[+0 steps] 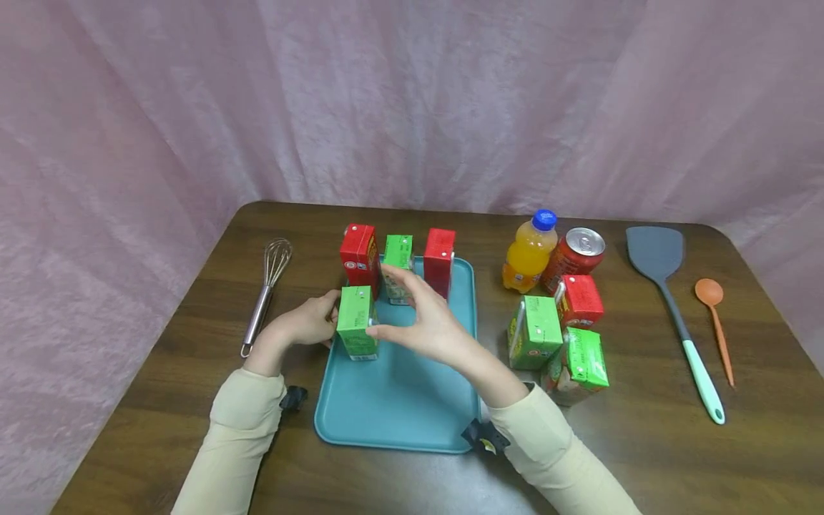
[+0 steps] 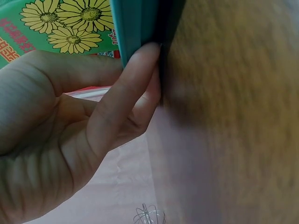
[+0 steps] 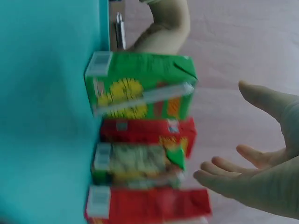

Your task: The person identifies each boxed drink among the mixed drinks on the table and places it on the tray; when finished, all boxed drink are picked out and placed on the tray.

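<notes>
A teal tray (image 1: 395,408) lies on the table with upright drink cartons at its far end. My left hand (image 1: 305,322) pinches its left rim; in the left wrist view, the fingers (image 2: 110,112) bend around the tray edge. Right beside that hand stands a green carton (image 1: 356,318), printed with yellow flowers (image 2: 74,25) and carrying a straw (image 3: 145,98). Behind it are a red carton (image 1: 360,259), another green carton (image 1: 398,250) and a second red carton (image 1: 439,254). My right hand (image 1: 431,325) hovers over the tray, fingers spread, holding nothing, thumb tip close to the front green carton.
Right of the tray stand two green cartons (image 1: 543,325) and a red one (image 1: 581,300), with an orange drink bottle (image 1: 529,254) and a red can (image 1: 573,261) behind. Farther right lie a spatula (image 1: 672,307) and an orange spoon (image 1: 710,293). A whisk (image 1: 264,297) lies at left.
</notes>
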Demonstrator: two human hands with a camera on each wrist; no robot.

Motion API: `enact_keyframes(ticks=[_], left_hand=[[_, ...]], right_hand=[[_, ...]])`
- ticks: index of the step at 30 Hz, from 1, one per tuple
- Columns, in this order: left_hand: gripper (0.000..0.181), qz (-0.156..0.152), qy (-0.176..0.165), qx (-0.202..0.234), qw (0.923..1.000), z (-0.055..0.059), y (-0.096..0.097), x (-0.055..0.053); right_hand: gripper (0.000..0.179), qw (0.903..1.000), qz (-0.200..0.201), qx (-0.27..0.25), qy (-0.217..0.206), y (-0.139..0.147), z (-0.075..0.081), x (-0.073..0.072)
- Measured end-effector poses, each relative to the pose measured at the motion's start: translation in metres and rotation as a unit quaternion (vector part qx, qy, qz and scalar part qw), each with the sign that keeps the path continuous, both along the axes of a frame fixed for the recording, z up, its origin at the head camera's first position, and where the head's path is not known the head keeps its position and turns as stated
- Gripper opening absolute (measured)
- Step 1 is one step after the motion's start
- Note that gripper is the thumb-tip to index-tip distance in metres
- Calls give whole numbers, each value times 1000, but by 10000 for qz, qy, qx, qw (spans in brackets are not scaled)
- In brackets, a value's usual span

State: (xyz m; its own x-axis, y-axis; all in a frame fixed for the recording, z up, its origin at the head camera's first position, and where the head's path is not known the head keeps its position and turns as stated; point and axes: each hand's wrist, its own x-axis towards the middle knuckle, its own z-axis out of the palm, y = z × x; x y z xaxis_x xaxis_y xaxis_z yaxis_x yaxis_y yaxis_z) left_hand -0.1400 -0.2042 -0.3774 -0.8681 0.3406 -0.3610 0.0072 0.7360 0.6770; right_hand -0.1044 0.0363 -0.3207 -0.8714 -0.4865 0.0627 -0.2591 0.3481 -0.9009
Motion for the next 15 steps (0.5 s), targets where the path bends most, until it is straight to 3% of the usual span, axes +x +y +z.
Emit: enact_keyframes(ticks=[7,15], left_hand=[[60,-30,20,-64,10000,1,-1,-1],[62,12,-33,-82,10000,-1,0,-1]], right_hand=[[80,9916,-343,1076,631,59,14,18],[62,9817,-598,1374,1172,123,9,39]])
